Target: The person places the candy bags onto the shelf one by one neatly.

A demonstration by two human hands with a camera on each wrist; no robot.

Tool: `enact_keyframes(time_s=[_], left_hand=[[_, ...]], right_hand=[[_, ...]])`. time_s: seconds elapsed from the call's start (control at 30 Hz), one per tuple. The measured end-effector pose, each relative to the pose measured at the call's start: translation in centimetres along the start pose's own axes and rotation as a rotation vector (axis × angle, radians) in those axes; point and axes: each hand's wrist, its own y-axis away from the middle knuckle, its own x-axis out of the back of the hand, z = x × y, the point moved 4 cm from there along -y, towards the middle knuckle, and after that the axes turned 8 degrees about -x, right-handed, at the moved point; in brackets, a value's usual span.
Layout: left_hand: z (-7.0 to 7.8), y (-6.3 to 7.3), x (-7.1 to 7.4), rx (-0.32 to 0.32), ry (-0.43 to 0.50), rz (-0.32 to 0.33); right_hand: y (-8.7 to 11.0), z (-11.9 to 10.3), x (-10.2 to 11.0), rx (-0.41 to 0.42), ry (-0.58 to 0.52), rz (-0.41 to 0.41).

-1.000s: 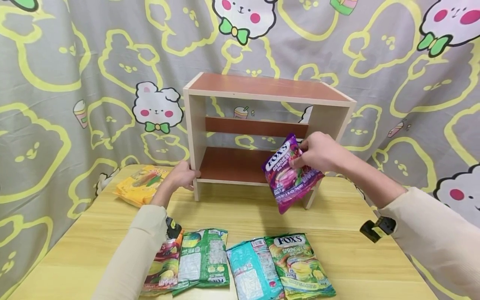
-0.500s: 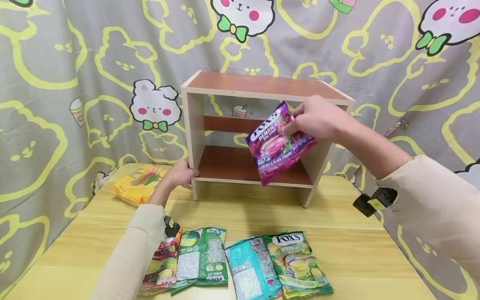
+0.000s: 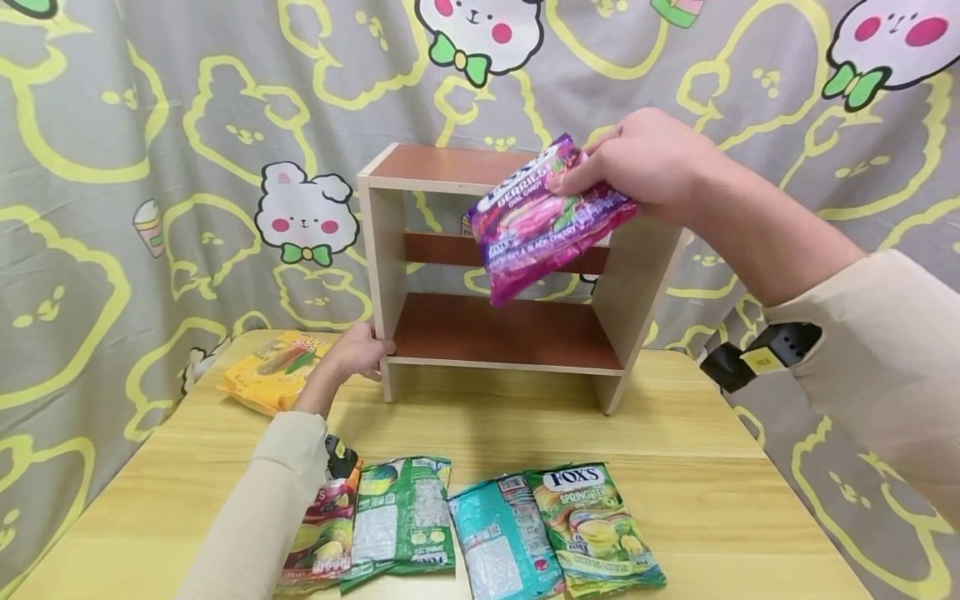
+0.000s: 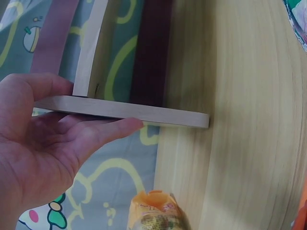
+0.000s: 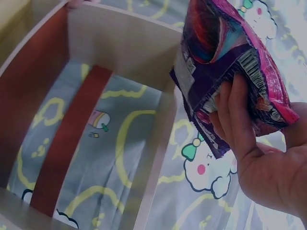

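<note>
A purple bag of Fox's Berries candy (image 3: 528, 221) is pinched in my right hand (image 3: 652, 162), raised in front of the upper part of a small wooden shelf (image 3: 502, 333). In the right wrist view the fingers spread across the back of the candy bag (image 5: 225, 62), with the thumb on its far side. My left hand (image 3: 360, 350) grips the shelf's left side panel low down. The left wrist view shows the thumb on the inner side of that panel (image 4: 124, 109) and the fingers along its outer face.
A yellow candy bag (image 3: 277, 371) lies left of the shelf. Along the table's front lie a red bag (image 3: 322, 533), a green bag seen from behind (image 3: 405, 517), a teal bag (image 3: 506, 537) and a Spring Tea bag (image 3: 600, 529). A patterned curtain (image 3: 187, 167) hangs behind.
My right hand has lifted the purple candy bag up and slightly left, from beside the lower shelf to near the top board, tilting it flatter. The left hand stays on the side panel.
</note>
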Motion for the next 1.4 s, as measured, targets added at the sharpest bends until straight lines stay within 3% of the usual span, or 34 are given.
enact_keyframes(time_s=[0.23, 0.43, 0.7, 1.0, 1.23, 1.4], left_hand=[[-0.1, 0.1, -0.1, 0.003, -0.007, 0.001], [0.1, 0.0, 0.0, 0.002, -0.011, -0.010], [0.3, -0.1, 0.2, -0.007, -0.014, -0.015], [0.0, -0.1, 0.2, -0.001, -0.002, -0.016], [-0.2, 0.0, 0.3, 0.001, -0.005, -0.013], [-0.2, 0.1, 0.2, 0.005, -0.004, -0.017]], right_hand=[[-1.3, 0.6, 0.9, -0.072, -0.387, -0.008], [-2.3, 1.8, 1.4, -0.138, -0.582, 0.054], [-3.8, 3.0, 1.4, -0.232, -0.692, 0.103], [-5.2, 3.5, 0.3, -0.273, -0.679, 0.110], [-5.5, 3.6, -0.3, -0.284, -0.660, 0.056], [-5.6, 3.7, -0.1, -0.229, -0.913, -0.101]])
